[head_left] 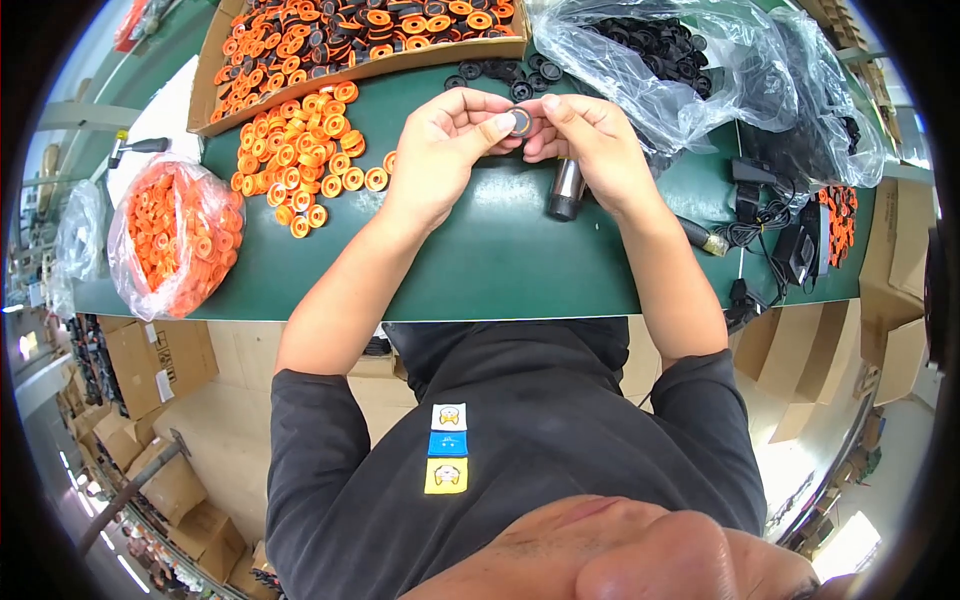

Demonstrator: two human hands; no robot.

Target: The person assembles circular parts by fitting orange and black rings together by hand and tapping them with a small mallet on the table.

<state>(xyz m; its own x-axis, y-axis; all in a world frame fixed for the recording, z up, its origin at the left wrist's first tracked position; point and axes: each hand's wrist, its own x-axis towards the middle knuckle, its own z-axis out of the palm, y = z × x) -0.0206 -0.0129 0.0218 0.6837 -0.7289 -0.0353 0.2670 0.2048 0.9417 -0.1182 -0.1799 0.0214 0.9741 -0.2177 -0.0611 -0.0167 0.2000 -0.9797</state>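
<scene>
A small round black part [520, 122], wheel-like with a trace of orange on its face, is held up over the green table. My left hand [445, 140] pinches it between thumb and fingers. From the other side my right hand [590, 140] closes its thumb and fingertips at the part's edge; exactly how they grip is partly hidden. Below the right hand is a dark cylinder [566, 190]. Loose orange wheel-shaped pieces [300, 155] lie left of my left hand. Several black round pieces [521, 90] lie just beyond my fingertips.
At the back, a cardboard tray [205, 112] holds orange-and-black pieces. A clear bag [745, 60] of black parts lies back right; another bag [128, 262] of orange pieces stands left. A hammer-like tool [145, 146], a black-handled tool [700, 236] and cables [770, 215] lie about the table.
</scene>
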